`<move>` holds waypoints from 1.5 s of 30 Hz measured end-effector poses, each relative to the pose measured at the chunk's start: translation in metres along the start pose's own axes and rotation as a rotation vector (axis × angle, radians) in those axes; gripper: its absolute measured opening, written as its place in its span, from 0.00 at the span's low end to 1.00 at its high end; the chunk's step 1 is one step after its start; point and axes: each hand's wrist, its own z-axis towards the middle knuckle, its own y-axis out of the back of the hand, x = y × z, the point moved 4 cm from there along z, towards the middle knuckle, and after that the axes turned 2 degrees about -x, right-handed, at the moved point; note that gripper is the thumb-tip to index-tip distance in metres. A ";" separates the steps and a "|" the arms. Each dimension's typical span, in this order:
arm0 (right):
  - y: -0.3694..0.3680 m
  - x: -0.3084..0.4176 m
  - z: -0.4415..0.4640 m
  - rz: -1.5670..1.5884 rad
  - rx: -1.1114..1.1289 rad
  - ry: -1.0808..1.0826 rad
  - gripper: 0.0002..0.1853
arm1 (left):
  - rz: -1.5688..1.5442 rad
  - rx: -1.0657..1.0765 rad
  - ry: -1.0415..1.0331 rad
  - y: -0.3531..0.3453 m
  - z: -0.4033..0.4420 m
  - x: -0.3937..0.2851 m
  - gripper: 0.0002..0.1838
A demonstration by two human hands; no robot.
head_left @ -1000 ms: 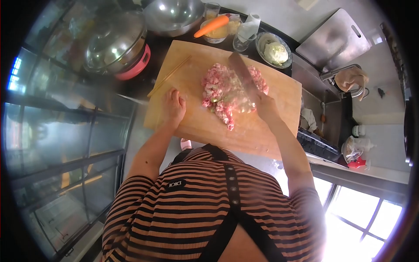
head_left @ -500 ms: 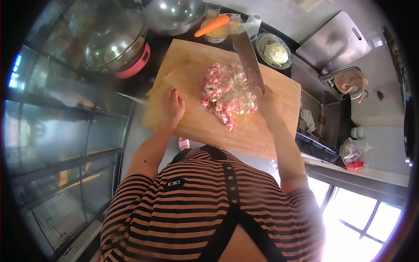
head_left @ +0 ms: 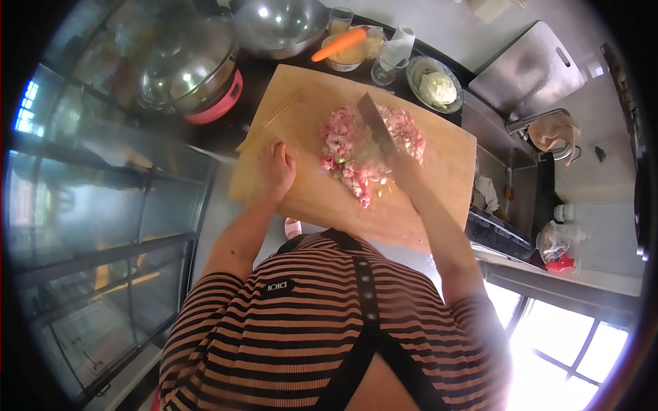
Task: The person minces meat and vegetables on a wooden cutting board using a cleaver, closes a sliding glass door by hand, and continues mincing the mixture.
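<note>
My right hand [head_left: 406,170] is closed around the handle of a cleaver [head_left: 375,123]. Its blade is down in a spread pile of chopped pink meat [head_left: 343,137] mixed with pale green-white bits; the lower edge is hidden there. Under the meat lies a large wooden cutting board [head_left: 308,185]. On the left part of the board rests my left hand [head_left: 278,170], fingers curled in, with nothing visible in them. A pair of wooden chopsticks [head_left: 271,120] lies along the board's left side, just beyond that hand.
Behind the board stand a steel bowl [head_left: 281,38], a carrot [head_left: 339,44] across a small bowl, a glass [head_left: 387,68] and a plate with a pale cabbage-like vegetable [head_left: 436,89]. A lidded pot [head_left: 188,75] is at left. The sink [head_left: 517,181] and faucet [head_left: 541,122] are at right.
The cleaver has moved left and down from the right edge of the meat into its middle. The meat now spreads farther right. My left hand remains on the board.
</note>
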 end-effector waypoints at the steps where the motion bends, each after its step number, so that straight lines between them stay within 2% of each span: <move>1: 0.005 0.003 -0.003 0.011 0.009 -0.011 0.18 | 0.007 0.019 0.003 0.001 -0.007 0.001 0.14; 3: 0.042 0.029 -0.011 0.010 -0.008 0.030 0.18 | -0.012 -0.005 0.002 -0.005 -0.006 0.005 0.14; 6: 0.068 0.050 -0.019 0.159 -0.129 -0.039 0.18 | -0.027 -0.012 -0.005 -0.002 -0.007 0.000 0.14; 8: -0.019 -0.016 0.010 -0.003 -0.104 -0.045 0.18 | -0.025 -0.006 -0.020 0.002 -0.009 -0.001 0.14; 11: -0.016 -0.015 0.018 0.004 -0.040 0.055 0.17 | -0.023 -0.029 -0.035 0.000 -0.002 0.000 0.14; 13: 0.025 0.019 -0.001 -0.058 -0.001 0.004 0.17 | -0.019 -0.040 -0.024 0.000 -0.006 -0.002 0.14; 16: 0.071 0.059 -0.014 0.229 -0.119 0.015 0.17 | -0.024 -0.004 -0.014 0.005 -0.004 -0.005 0.14; 19: -0.020 -0.010 0.003 -0.114 -0.214 0.053 0.17 | -0.011 -0.023 -0.037 0.008 -0.002 -0.006 0.14; 20: -0.018 -0.012 0.008 -0.054 -0.161 0.047 0.17 | -0.003 -0.022 -0.030 0.007 0.000 -0.006 0.13; 22: -0.009 -0.003 0.008 0.062 -0.037 0.044 0.17 | 0.021 -0.013 0.000 0.005 -0.004 -0.004 0.13; 23: 0.009 0.007 0.001 -0.045 -0.067 0.071 0.17 | 0.008 -0.021 -0.004 0.005 -0.006 -0.004 0.13; 26: 0.067 0.052 -0.010 0.131 -0.150 0.025 0.17 | -0.017 -0.033 -0.007 0.004 -0.007 -0.005 0.13; 27: 0.056 0.042 -0.007 0.226 -0.147 -0.014 0.17 | -0.017 -0.024 -0.016 0.005 -0.005 -0.005 0.13; 29: -0.007 -0.009 0.007 0.078 -0.181 0.055 0.17 | -0.009 -0.005 -0.025 0.007 -0.005 -0.005 0.13; 31: -0.006 -0.006 0.007 -0.024 -0.166 0.129 0.18 | 0.006 -0.001 -0.019 0.005 -0.003 -0.005 0.13; 35: 0.045 0.026 0.000 -0.070 -0.106 0.042 0.21 | 0.005 -0.014 -0.005 0.001 -0.006 -0.004 0.13; 39: 0.006 -0.009 0.003 0.006 -0.152 -0.079 0.21 | -0.004 0.016 -0.002 0.002 -0.002 -0.001 0.14; 41: -0.023 -0.030 0.001 -0.079 -0.057 -0.036 0.21 | 0.011 0.027 -0.011 0.004 -0.002 -0.004 0.14; 45: 0.046 0.015 -0.006 0.056 -0.109 0.015 0.21 | 0.066 0.045 0.009 0.005 -0.001 -0.005 0.15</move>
